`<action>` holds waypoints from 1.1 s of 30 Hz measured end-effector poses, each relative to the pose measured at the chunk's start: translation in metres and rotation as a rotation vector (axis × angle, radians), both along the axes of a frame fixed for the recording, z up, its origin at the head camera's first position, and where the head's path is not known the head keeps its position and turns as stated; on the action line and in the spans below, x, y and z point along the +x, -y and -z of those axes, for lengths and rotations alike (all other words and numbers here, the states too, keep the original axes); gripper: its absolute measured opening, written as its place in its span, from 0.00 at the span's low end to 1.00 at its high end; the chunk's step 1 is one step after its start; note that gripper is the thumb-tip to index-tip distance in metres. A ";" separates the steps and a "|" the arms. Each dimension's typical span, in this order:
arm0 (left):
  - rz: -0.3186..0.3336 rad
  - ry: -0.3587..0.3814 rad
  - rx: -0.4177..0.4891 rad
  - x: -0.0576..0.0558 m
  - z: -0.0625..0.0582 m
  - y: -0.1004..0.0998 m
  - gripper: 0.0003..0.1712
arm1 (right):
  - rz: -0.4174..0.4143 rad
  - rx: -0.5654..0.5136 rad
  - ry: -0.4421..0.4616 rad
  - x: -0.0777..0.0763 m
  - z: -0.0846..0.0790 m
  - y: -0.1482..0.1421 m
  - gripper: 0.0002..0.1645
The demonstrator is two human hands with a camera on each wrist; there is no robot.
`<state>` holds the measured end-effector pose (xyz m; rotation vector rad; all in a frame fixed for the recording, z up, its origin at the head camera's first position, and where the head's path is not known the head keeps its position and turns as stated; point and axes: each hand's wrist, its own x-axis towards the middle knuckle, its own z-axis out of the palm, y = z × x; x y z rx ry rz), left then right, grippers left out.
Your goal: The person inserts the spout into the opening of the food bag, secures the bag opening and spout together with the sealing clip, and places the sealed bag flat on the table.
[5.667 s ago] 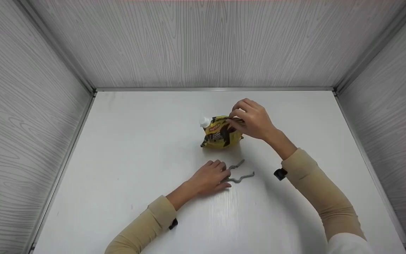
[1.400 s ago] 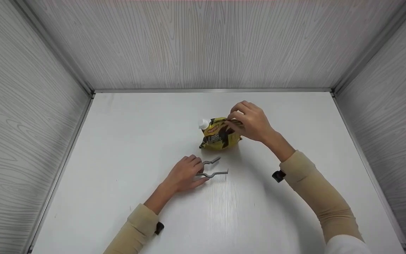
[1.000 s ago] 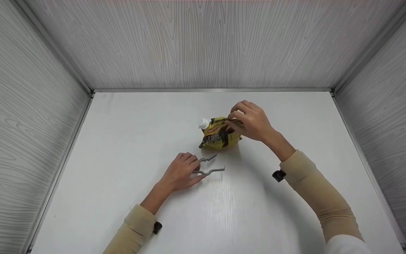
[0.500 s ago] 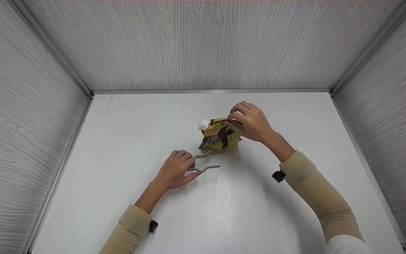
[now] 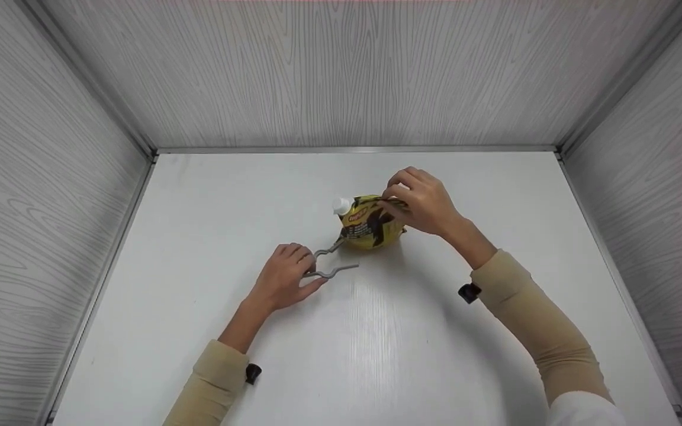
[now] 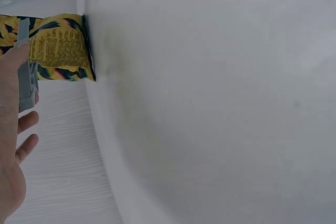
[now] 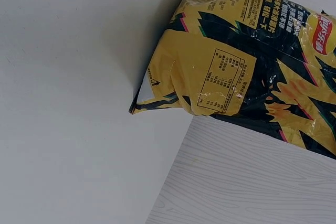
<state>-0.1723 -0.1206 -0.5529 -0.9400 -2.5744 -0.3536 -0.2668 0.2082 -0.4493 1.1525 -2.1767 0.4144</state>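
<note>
A yellow and black Lay's chip bag [image 5: 367, 239] stands on the white table, a white cap-like piece [image 5: 341, 206] at its upper left. My right hand [image 5: 427, 204] pinches the bag's top edge between thumb and fingers. Left of the bag, my left hand [image 5: 282, 275] grips a pair of grey tongs [image 5: 347, 268] with two spread, bent arms. The far arm's tip overlaps the bag's lower left corner in the head view; the near arm ends short of it. Across the left wrist view's bag [image 6: 63, 45] lies one flat grey arm [image 6: 25, 82]. The fingers partly hide the tongs' closed end.
The white tabletop [image 5: 199, 236] ends at a metal strip [image 5: 353, 149] along the back wall. Grey wood-grain panels [image 5: 341, 71] enclose the back and both sides. A small black device [image 5: 469, 293] sits on the right cuff, another [image 5: 253, 373] on the left.
My left hand has carried the tongs left and away from me, up to the bag's lower left corner. The right hand and the bag have barely moved.
</note>
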 end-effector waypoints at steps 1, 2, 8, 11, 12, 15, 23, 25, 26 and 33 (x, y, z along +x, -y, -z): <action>-0.001 -0.002 0.006 0.000 -0.001 0.000 0.19 | -0.001 -0.002 -0.002 0.000 0.000 0.000 0.09; -0.001 -0.004 0.012 -0.001 -0.001 0.001 0.19 | -0.002 -0.004 -0.004 0.000 0.000 0.000 0.10; -0.007 -0.025 0.030 -0.003 -0.005 0.003 0.19 | -0.003 -0.003 -0.013 0.000 0.001 0.000 0.09; -0.015 -0.027 0.037 -0.005 -0.006 0.004 0.19 | -0.002 -0.004 -0.016 -0.001 0.000 0.000 0.10; -0.018 -0.027 0.042 -0.006 -0.007 0.004 0.19 | -0.002 -0.005 -0.018 -0.001 0.000 0.000 0.10; -0.027 -0.030 0.053 -0.007 -0.009 0.005 0.19 | -0.004 -0.007 -0.024 -0.001 0.001 0.000 0.10; -0.033 -0.053 0.074 -0.010 -0.010 0.006 0.18 | -0.007 -0.009 -0.026 0.000 0.002 0.000 0.10; -0.037 -0.055 0.080 -0.011 -0.011 0.005 0.18 | -0.007 -0.009 -0.024 0.000 0.002 -0.001 0.09; -0.040 -0.058 0.083 -0.011 -0.012 0.005 0.18 | -0.008 -0.011 -0.022 -0.001 0.002 -0.001 0.09; -0.058 -0.039 0.101 -0.014 -0.016 0.003 0.18 | 0.001 -0.009 -0.015 -0.001 0.001 -0.001 0.09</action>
